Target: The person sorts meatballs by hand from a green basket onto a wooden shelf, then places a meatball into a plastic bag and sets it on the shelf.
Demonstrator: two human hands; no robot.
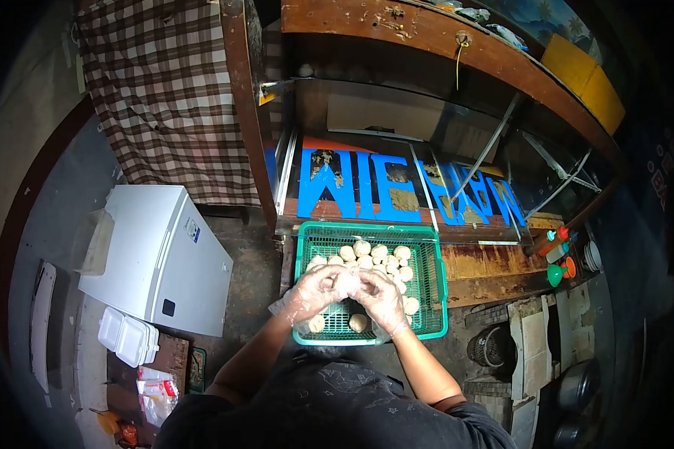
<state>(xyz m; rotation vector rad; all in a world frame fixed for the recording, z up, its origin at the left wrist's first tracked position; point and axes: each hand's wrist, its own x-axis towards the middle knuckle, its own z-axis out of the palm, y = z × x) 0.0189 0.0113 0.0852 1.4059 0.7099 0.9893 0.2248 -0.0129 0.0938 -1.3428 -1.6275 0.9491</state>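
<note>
My left hand and my right hand both wear clear, whitish-smeared plastic gloves. They meet over a green plastic basket, with fingers closed around a pale, dough-like ball between them. The fingers partly cover the ball. Several similar pale balls are heaped at the far side of the basket, and a single ball lies near its front edge. My wrists and hands hide part of the basket's inside.
A white chest freezer stands left, with foam boxes and plastic packets nearer me. Ahead is a glass case with blue lettering. Sauce bottles stand on the wooden counter at right.
</note>
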